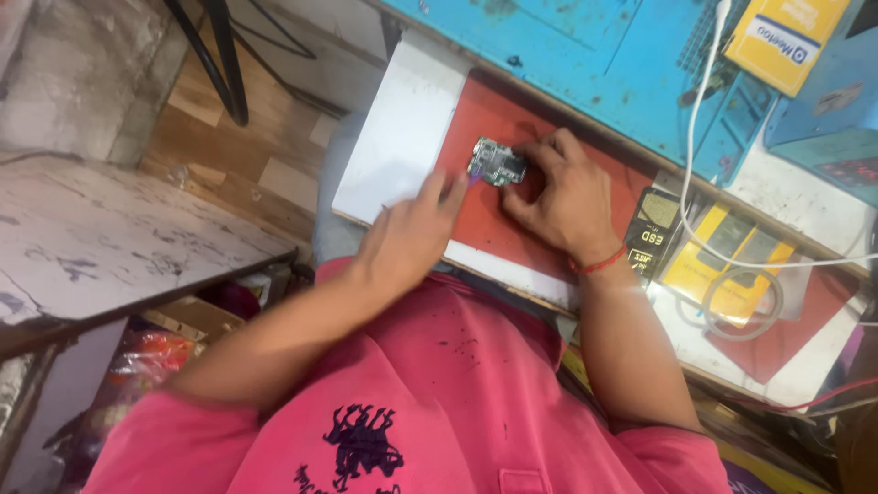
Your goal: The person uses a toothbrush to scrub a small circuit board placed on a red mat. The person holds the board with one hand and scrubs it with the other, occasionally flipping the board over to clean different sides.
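Steadying a small circuit board [498, 162] on the red mat [549, 119], right hand [562, 197] pinches it; left hand [412, 229] presses a purple tool [473, 180] against its edge.

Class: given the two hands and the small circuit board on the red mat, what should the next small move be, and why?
Probably ease the purple tool tip in the left hand onto the edge of the circuit board: the right hand pins the board on the red mat, and the tip sits right beside it.
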